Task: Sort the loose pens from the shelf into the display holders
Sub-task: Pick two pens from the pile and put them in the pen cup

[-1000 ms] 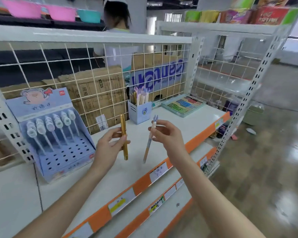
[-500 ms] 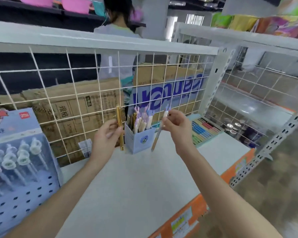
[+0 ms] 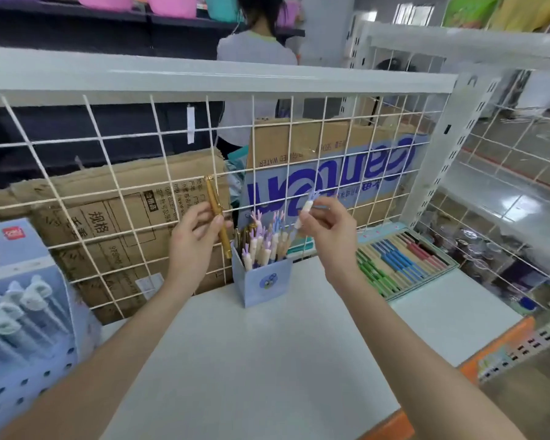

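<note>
Shop aisle, white shelf (image 3: 267, 360) with a wire grid back (image 3: 115, 173) and an orange front edge; cardboard cartons stood behind the grid, and a person stood with their back turned beyond them.

Item, left hand (image 3: 191, 242): raised near the back edge of the shelf, thumb and fingers pinching a gold pen (image 3: 218, 217) held nearly upright, its lower tip just beside the left rim of the holder.

Item, right hand (image 3: 327, 230): raised on the other side of the holder, fingertips pinching a cream pen with a purple antler top (image 3: 307, 206), tilted, its lower end pointing down toward the holder's mouth; whether it had entered could not be told.

Item, blue square pen holder (image 3: 264, 281): stood at the back edge, mid-shelf, already crowded with antler-topped pens and a few gold ones.

Item, blue stepped display stand (image 3: 23, 328): at the left end, two rows of capped pens seated, many holes unfilled.

Item, flat tray of coloured pens (image 3: 400, 262): toward the right end.

Progress, as judged: well advanced. No loose pens showed on the visible shelf surface; the two pens in hand remained to be dropped in.
</note>
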{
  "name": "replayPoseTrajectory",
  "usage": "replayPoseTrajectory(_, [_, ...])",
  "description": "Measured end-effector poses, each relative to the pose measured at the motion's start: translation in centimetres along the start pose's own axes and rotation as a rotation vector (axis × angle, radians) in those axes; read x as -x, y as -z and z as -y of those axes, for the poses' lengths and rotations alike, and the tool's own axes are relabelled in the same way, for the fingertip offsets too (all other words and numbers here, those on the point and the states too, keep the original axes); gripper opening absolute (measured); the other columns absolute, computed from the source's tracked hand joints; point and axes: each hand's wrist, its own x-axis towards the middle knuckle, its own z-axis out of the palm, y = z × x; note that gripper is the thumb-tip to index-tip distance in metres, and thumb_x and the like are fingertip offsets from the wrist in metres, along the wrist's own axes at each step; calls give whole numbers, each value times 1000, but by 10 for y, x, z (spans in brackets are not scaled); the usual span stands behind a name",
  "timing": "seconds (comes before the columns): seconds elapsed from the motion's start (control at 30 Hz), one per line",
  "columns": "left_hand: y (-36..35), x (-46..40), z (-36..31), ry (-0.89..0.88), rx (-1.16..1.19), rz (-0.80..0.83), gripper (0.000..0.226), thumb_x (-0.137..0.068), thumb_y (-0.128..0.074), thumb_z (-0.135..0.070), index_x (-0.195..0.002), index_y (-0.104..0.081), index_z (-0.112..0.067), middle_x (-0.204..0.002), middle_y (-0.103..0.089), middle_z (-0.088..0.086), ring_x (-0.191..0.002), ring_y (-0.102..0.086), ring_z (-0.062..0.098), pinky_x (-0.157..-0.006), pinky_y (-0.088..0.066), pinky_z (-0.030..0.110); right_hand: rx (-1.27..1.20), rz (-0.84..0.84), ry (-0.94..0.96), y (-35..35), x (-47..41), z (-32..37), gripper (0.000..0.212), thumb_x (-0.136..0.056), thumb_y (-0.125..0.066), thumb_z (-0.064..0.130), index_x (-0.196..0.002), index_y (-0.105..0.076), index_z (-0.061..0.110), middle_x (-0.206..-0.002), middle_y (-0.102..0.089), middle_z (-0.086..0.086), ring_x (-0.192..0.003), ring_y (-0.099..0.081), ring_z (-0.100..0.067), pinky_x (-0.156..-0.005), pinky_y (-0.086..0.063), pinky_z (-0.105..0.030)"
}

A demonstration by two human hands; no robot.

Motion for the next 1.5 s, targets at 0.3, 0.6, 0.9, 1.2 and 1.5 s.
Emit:
replayPoseTrajectory(0.3, [-11,-1,5,11,18,-104,24,-90,-55,-4,-111,-52,-16,-98,-63,-3,-90,-67,9,-76,-54,19,393,252,64,-3,-2,-31,14,-81,-71,9,-91,-61,12,-77,-62,5,-72,-57,-5,-60,-42,-7])
replayPoseTrajectory(0.6, [-11,5,9,-38,-22,-129,29,-87,-61,-5,-95,-53,-31,-91,-62,-9,-83,-61,1,-73,-50,13,410,270,39,-3,7,-36,23,-82,-69,7,-93,-51,16,-76,-56,11,-70,-53,3,-58,-40,-2])
replayPoseTrajectory(0.9, [-15,5,26,-3,-138,-19,23,-84,-65,-4,-104,-58,-15,-96,-65,-2,-85,-63,3,-77,-51,13,395,248,23,0,12,-39,23,-84,-67,11,-98,-50,18,-82,-57,9,-72,-54,2,-61,-41,-8])
replayPoseTrajectory(1.2, [-13,5,32,-152,-456,89,44,-81,-68,-3,-123,-55,-10,-81,-58,-9,-71,-56,-1,-70,-47,8,384,254,34,0,16,-38,26,-84,-67,12,-103,-50,19,-79,-56,13,-73,-55,2,-60,-41,-7])
replayPoseTrajectory(1.5, [-8,10,41,-185,-635,159,57,-79,-71,-5,-129,-47,-18,-83,-60,-5,-80,-59,11,-82,-51,31,404,231,31,-1,15,-40,27,-86,-65,12,-110,-52,14,-80,-54,14,-72,-53,1,-58,-39,-5])
